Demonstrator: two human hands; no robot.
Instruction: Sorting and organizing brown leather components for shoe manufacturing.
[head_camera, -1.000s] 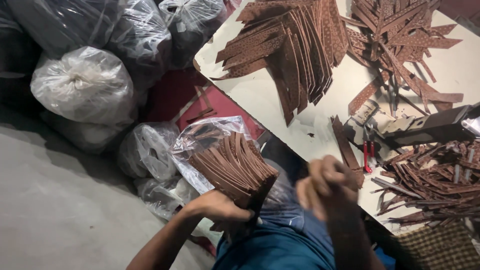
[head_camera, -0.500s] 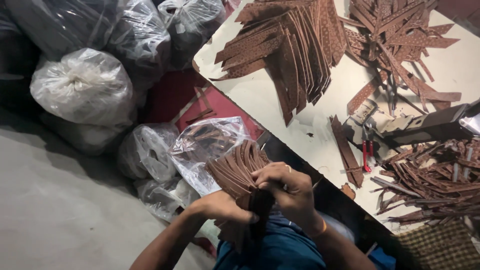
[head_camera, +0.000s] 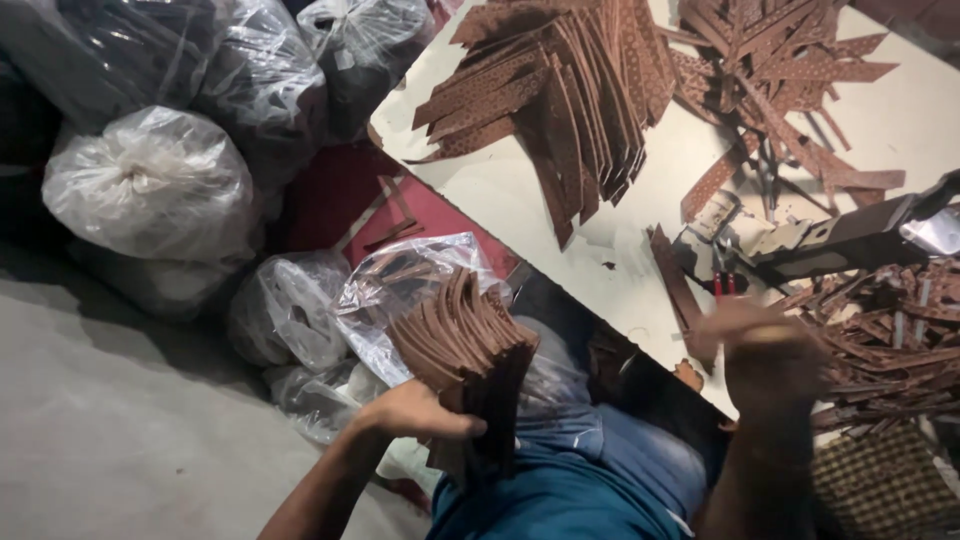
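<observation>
Head | L hand (head_camera: 415, 412) grips strap bundle (head_camera: 465, 345) | R hand (head_camera: 770, 355) blurred over table (head_camera: 600, 240)

Bundle of brown leather strips (head_camera: 462, 345): thin, flat, long pieces stacked face to face, top ends fanned slightly apart like a splayed deck. Held upright, tilted a little to the left, lower ends squeezed together in the left hand (head_camera: 418, 412) and dropping out of sight against the lap. Upper edges uneven, some strips standing higher than others, edges a lighter tan than the faces. Positioned below the table edge, just in front of a clear plastic bag (head_camera: 400, 290) holding more of the same brown pieces. Exact count of strips impossible to tell.
</observation>
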